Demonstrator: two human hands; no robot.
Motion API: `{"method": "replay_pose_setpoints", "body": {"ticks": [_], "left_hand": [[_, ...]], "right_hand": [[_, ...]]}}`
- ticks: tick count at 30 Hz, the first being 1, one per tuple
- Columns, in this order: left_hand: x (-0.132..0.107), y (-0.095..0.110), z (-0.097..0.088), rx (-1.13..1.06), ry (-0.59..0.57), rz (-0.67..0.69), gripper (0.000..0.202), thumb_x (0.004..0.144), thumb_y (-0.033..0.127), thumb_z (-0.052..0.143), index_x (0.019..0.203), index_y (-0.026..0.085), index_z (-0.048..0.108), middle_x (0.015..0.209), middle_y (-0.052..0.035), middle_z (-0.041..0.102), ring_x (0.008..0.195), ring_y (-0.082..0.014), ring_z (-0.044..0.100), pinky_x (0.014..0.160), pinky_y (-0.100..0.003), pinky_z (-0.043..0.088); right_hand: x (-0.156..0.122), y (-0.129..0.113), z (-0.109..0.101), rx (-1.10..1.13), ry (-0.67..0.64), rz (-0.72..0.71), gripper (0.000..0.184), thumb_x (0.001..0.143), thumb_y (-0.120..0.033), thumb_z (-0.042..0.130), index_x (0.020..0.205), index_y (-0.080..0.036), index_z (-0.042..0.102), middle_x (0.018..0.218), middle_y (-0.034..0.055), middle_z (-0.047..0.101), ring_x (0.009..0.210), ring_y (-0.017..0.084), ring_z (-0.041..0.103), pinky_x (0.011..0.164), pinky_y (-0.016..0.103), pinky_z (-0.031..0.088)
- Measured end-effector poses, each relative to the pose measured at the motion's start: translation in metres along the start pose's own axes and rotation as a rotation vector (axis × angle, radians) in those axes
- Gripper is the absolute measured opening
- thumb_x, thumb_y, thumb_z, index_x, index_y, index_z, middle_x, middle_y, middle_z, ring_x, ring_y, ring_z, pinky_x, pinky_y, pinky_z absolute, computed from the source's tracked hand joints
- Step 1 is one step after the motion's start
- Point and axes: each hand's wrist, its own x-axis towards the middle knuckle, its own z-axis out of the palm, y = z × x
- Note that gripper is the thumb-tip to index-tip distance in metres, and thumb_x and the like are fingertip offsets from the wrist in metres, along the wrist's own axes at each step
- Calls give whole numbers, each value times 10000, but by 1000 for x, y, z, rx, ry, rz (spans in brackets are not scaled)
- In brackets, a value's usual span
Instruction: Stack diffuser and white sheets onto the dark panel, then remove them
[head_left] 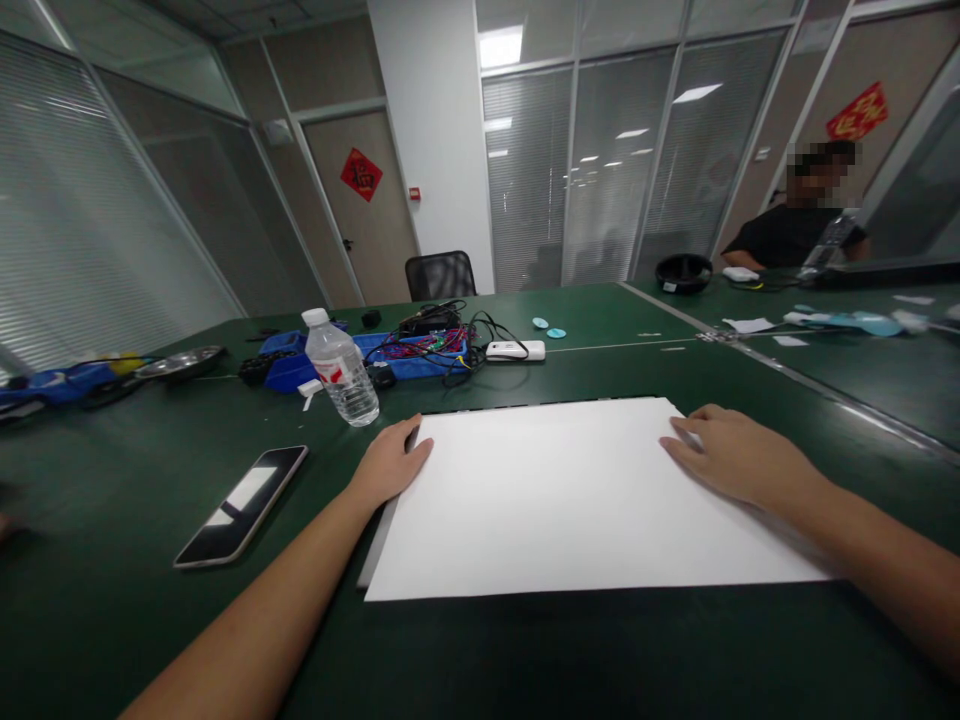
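A large white sheet of paper lies in front of me, on top of a thin flat thing whose grey edge shows at the left. A dark, broken line runs along its far edge. My left hand grips the far left side, thumb on top and fingers at the edge. Across from it, my right hand holds the far right side the same way, its thumb on the paper. The undersides of both grips are hidden.
Left of the paper lie a phone and a standing water bottle. Behind are blue trays with tangled wires and a white power strip. A metal seam crosses the green table. A person sits at the far right.
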Motion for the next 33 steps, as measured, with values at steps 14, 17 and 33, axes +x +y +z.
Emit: {"method": "replay_pose_setpoints", "body": {"ticks": [14,17,33], "left_hand": [[2,-1,-4,-89,-34,-85,556,935,452,504,1371,173,707,1480,-78,651,1411,-291,585,1239,-431,387],[4,-4,-2,-117,-68,-37,590,936,495,495,1362,148,711,1509,-101,623,1440,-293,554,1251,-429,367],[2,-5,0,-81,-25,-9,556,925,385,499,1376,129,700,1507,-121,626,1436,-286,559,1267,-442,346]], "right_hand": [[-1,-1,2,35,82,-23,613,1028,-595,326,1238,-204,749,1313,142,690,1144,348,655,947,543,561],[2,2,12,29,107,-56,635,1032,-555,318,1407,-179,666,1468,163,593,1283,368,587,1057,584,511],[6,6,31,47,42,-55,700,1059,-524,200,1567,-148,500,1595,172,471,1457,345,466,1176,575,426]]}}
